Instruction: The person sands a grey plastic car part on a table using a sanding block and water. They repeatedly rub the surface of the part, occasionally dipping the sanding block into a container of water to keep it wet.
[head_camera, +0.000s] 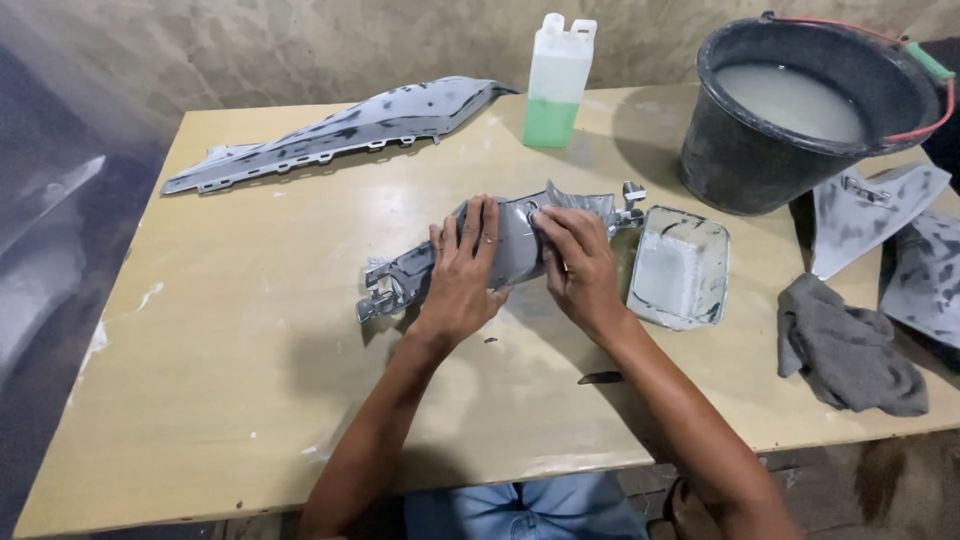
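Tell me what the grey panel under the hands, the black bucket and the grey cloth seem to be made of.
The grey moulded panel looks like rigid plastic: thin shell with clip tabs, matt, dark blotches. The black round bucket seems plastic or rubber, dull and scuffed, holding cloudy liquid. The grey crumpled cloth looks like soft fabric, by its folds.

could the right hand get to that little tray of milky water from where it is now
Probably yes. The right hand rests on the grey plastic panel, and the rectangular tray sits just beside it on the table, with nothing between them.
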